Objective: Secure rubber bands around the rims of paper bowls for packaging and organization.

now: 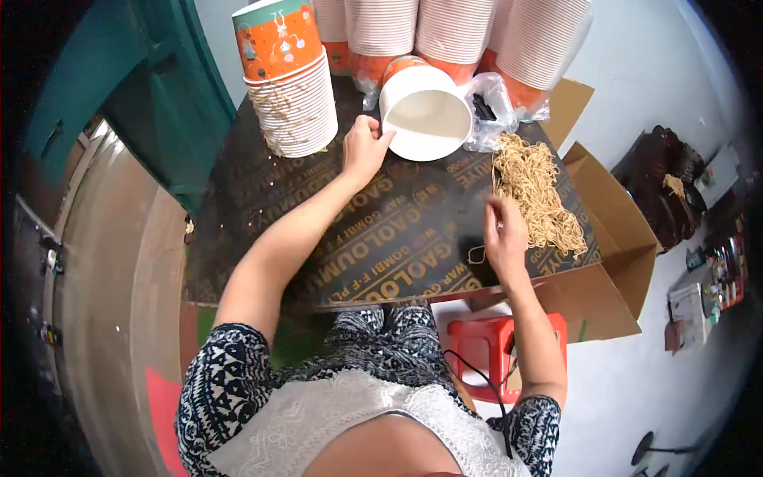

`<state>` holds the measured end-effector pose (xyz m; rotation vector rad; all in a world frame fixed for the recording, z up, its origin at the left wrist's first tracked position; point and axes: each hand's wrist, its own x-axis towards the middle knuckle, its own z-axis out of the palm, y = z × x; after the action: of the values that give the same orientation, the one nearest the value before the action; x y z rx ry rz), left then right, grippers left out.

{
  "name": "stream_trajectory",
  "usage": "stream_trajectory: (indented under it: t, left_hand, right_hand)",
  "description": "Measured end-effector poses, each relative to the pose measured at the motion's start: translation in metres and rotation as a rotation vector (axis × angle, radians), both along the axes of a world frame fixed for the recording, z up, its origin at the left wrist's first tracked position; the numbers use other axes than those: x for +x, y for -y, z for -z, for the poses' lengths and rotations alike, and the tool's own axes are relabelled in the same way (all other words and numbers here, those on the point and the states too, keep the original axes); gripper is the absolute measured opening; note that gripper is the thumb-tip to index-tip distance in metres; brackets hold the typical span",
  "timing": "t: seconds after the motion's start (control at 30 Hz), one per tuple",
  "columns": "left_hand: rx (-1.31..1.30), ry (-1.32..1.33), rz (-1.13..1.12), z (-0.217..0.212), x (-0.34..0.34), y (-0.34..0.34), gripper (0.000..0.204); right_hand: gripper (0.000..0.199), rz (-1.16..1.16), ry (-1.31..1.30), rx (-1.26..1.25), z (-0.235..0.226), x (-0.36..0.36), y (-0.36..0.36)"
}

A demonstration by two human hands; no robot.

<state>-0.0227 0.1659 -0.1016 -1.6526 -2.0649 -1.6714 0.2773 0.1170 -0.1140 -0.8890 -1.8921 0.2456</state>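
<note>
1. Stack of nested paper cups (pixel 292 103), orange-printed, lying tilted at the board's far left; not touched by either hand.
2. Left hand (pixel 364 149) at the rim of a single white paper cup (pixel 425 114) lying on its side, mouth toward the wearer. Fingers curled, thumb and fingertips against the near left rim (whether pinching the rim or only steadying it cannot be told).
3. Cup judged light, thin-walled, easily dented; rolled rim looks the stiffest part and the sound place for a grip, wall squeezed as little as possible.
4. Dark printed board (pixel 381 238) serving as worktop across the lap; bare surface between the hands.
5. Right hand (pixel 505 238) near the board's right edge, fingers drawn together in a pinch on a single loop of tan string (pixel 477 254) hanging below the fingertips.
6. Heap of tan string loops (pixel 536 191) just beyond the right hand, spread along the board's right side. Judged soft, limp, very light, prone to tangle; best taken one loop at a time by fingertip pinch.
7. Open cardboard box (pixel 620 230) to the right of the board, red plastic stool (pixel 493 350) below.
</note>
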Motion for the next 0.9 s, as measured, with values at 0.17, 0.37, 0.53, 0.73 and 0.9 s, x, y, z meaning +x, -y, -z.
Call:
stream_trajectory:
  t: [0.17, 0.37, 0.53, 0.73, 0.9]
  left_hand:
    - [0.256, 0.163, -0.112, 0.023, 0.021, -0.019, 0.024]
    - [0.271, 0.037, -0.216, 0.028, 0.017, -0.026, 0.021]
    - [0.296, 0.142, -0.138, 0.036, 0.001, -0.034, 0.022]
    - [0.25, 0.094, -0.179, 0.038, 0.015, -0.027, 0.021]
    - [0.244, 0.197, -0.158, 0.049, 0.011, -0.011, 0.023]
  right_hand:
    - [0.037, -0.057, -0.02, 0.017, 0.001, -0.031, -0.08]
    - [0.051, -0.159, -0.189, -0.097, 0.022, -0.047, -0.128]
    - [0.047, -0.185, -0.206, -0.139, 0.017, -0.062, -0.136]
    - [0.027, -0.084, -0.257, -0.082, 0.0, -0.076, -0.142]
    - [0.016, -0.121, -0.354, -0.169, 0.0, -0.083, -0.128]
